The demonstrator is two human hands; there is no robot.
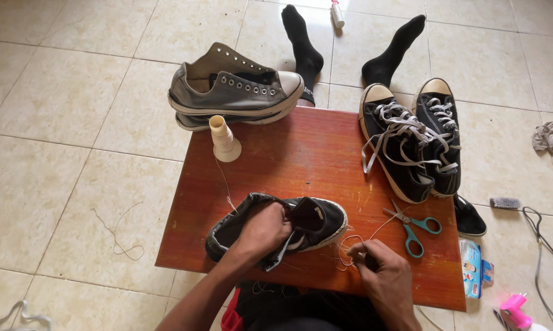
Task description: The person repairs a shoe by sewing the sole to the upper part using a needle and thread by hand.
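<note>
A black canvas shoe lies on its side at the front of a low reddish wooden table. My left hand grips the shoe's upper and folds it open. My right hand rests on the table just right of the shoe, fingers pinched on a pale thread that loops beside the toe. The thread runs back to a cream spool standing at the table's left rear. Teal-handled scissors lie open near my right hand.
A stacked pair of grey sneakers sits at the table's back left, a laced black pair at the right edge. Two black socks lie on the tiled floor beyond. A rag, cable, small packet and pink tool lie at the right.
</note>
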